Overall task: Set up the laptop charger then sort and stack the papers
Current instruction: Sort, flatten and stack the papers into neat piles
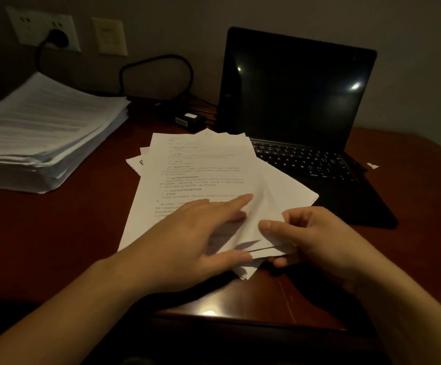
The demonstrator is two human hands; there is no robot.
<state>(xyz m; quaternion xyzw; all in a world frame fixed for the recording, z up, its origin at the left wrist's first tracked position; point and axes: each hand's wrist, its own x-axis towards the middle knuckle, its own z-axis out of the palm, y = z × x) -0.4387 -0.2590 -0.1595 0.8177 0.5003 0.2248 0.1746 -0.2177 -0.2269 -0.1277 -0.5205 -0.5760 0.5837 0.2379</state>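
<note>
Two hands meet over a fanned batch of loose papers (201, 167) on the dark red worktop (56, 233). The left hand (195, 233) lies flat on the top sheet with its fingers straight and its forefinger stretched toward the right hand (317, 238). The right hand pinches the near right corner of the sheets, thumb on top and curled fingers beneath, and that corner stands slightly off the worktop. The sheets are unevenly aligned, with their far edges splayed out beyond the fingertips.

Beyond the right hand an open laptop (293, 101) stands with a dark screen, and the papers overlap its near left corner. Well to the left of the left hand sits a tall stack (43, 133) of printed pages. Beyond the papers, between that stack and the laptop, a black charger brick (189, 119) lies on the worktop. A cable (156, 61) loops against the wall above it. Far beyond the left hand a plug (57, 38) sits in a wall socket (29, 25). A small paper scrap (373, 165) lies beyond the right hand, just right of the laptop.
</note>
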